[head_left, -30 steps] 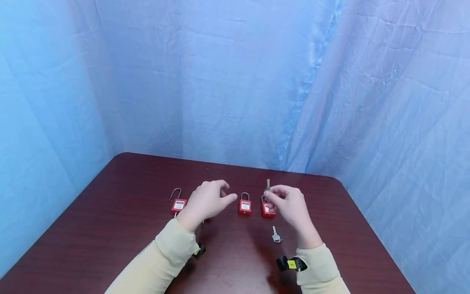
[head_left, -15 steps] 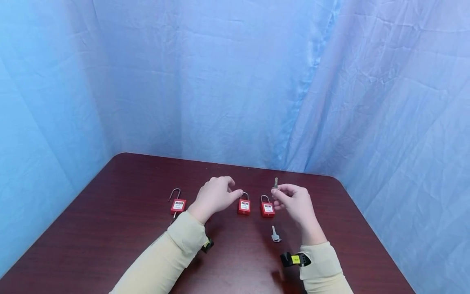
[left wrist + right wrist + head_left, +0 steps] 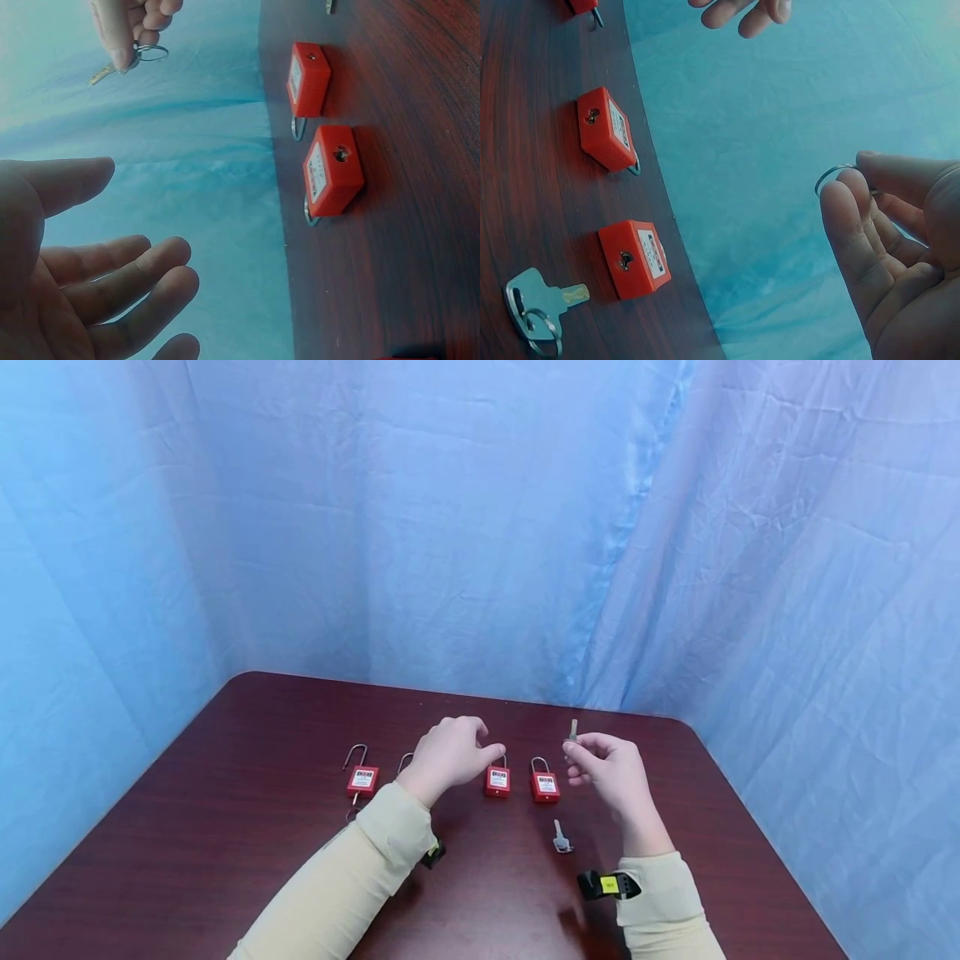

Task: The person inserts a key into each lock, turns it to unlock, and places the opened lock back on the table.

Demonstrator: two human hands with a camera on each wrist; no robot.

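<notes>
Metal key (image 3: pixel 573 730) upright, blade up, in right hand (image 3: pixel 606 771).

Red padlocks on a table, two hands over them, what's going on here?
A person sits at a dark wooden table with small red padlocks in a row. The right hand pinches a small metal key in the air, its ring at the fingertips. The left hand hovers open above the middle red padlock, holding nothing. Another silver key lies on the table near the right red padlock.

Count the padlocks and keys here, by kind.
Padlocks: 4, one mostly hidden behind the left hand
Keys: 2 plainly seen, one on the table, one pinched by the right hand
Total: 6
</notes>
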